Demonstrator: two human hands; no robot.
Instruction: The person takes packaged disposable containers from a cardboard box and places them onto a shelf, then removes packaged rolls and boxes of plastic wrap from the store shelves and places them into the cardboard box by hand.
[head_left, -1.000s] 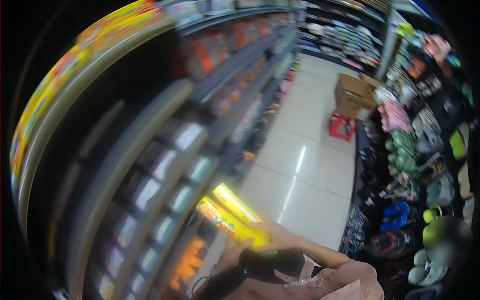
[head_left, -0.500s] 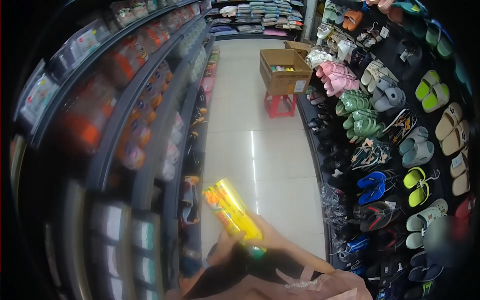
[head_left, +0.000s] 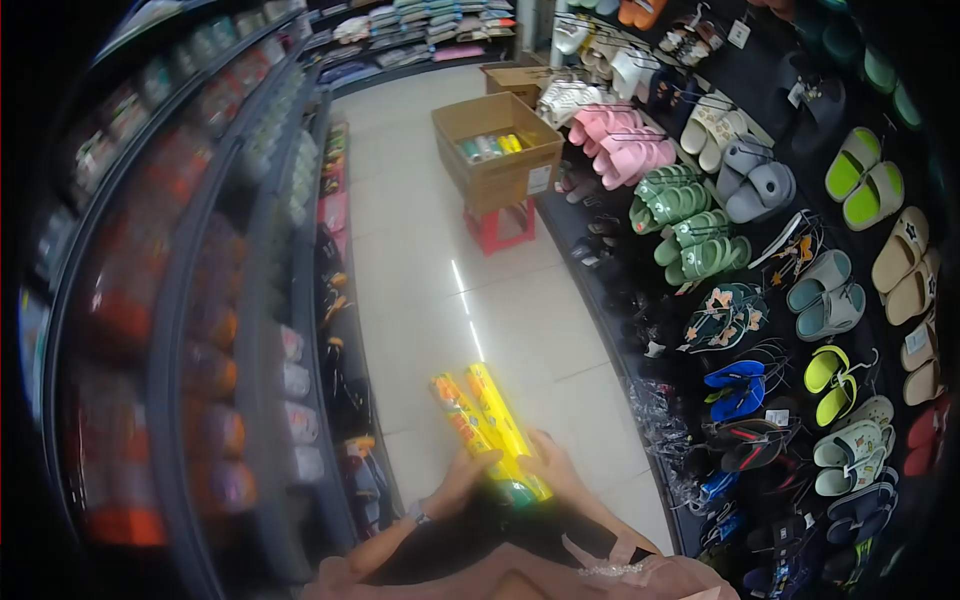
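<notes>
Two long yellow rolls in printed wrapping lie side by side in front of my body, low in the head view. My left hand (head_left: 462, 482) closes around the lower part of the left yellow roll (head_left: 457, 408), which carries orange print. The right yellow roll (head_left: 497, 405) is gripped by my right hand (head_left: 552, 468), its thumb lying along the wrapping. Green shows at the near ends. The tops of the rolls spread slightly apart, while their lower parts touch or nearly touch. What the wrapping contains cannot be made out.
Ahead, an open cardboard box (head_left: 505, 180) with yellow and pale items inside rests on a red stool (head_left: 502, 230). Hanging slippers and sandals (head_left: 745, 180) line the right wall. Blurred shelves (head_left: 180, 330) of packaged goods run along the left. Folded packs (head_left: 420, 30) fill the back shelf.
The rolls' tops have moved apart, and the right hand now shows more clearly at the right roll. The view has turned, so the box and stool appear further left and nearer.
</notes>
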